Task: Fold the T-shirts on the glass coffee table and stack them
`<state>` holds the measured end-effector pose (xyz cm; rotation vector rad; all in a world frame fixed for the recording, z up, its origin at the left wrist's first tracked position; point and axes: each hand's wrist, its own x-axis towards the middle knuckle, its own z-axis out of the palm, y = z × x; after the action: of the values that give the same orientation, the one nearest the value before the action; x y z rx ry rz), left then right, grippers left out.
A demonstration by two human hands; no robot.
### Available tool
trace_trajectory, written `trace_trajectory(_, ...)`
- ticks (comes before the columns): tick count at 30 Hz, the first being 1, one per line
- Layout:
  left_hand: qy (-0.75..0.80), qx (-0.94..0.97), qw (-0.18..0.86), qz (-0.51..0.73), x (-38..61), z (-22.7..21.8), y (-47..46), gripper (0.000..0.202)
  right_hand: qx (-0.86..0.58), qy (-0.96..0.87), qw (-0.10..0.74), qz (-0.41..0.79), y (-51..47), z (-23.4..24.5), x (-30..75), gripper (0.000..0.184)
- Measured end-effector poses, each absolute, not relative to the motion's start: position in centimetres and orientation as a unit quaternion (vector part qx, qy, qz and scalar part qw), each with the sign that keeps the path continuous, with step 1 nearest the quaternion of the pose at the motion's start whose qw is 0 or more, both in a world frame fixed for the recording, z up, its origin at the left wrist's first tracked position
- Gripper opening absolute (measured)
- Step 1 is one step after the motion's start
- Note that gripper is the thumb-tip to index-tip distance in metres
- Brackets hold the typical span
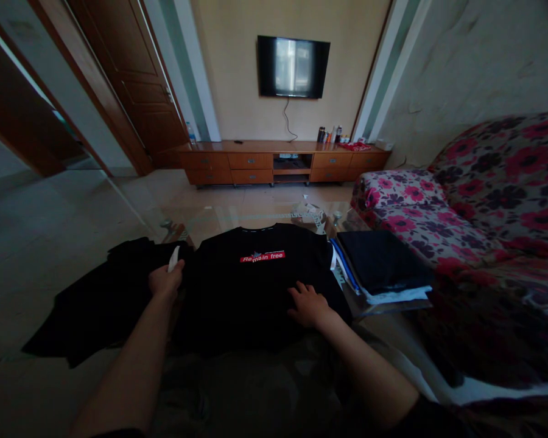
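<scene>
A black T-shirt (256, 286) with a red "Remain free" label (262, 257) lies spread flat, front up, on a glass table (219, 214). My left hand (165, 280) is closed at the shirt's left edge, gripping the sleeve area, with a small white tag (174, 258) sticking up beside its fingers. My right hand (308, 304) rests flat on the shirt's lower right part, fingers spread. More black cloth (100, 298) lies bunched to the left of my left hand.
A stack of folded clothes (383, 267), dark on top with white beneath, sits to the right of the shirt. A floral sofa (475, 207) fills the right side. A wooden TV cabinet (283, 161) and a wall TV (293, 66) stand ahead. A crumpled plastic bag (309, 214) lies on the table's far side.
</scene>
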<state>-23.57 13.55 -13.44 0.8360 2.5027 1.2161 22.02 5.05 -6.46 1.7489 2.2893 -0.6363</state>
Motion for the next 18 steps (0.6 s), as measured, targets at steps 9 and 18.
trace_trajectory(9,0.859,0.307,0.119,0.393,-24.4,-14.0,13.7,0.054,0.589,0.773,0.095,-0.216,5.0,-6.3,21.9,0.070)
trace_trajectory(18,0.858,0.306,0.114,0.396,-24.5,-13.2,13.4,0.034,0.588,0.774,0.099,-0.213,4.9,-6.2,21.9,0.070)
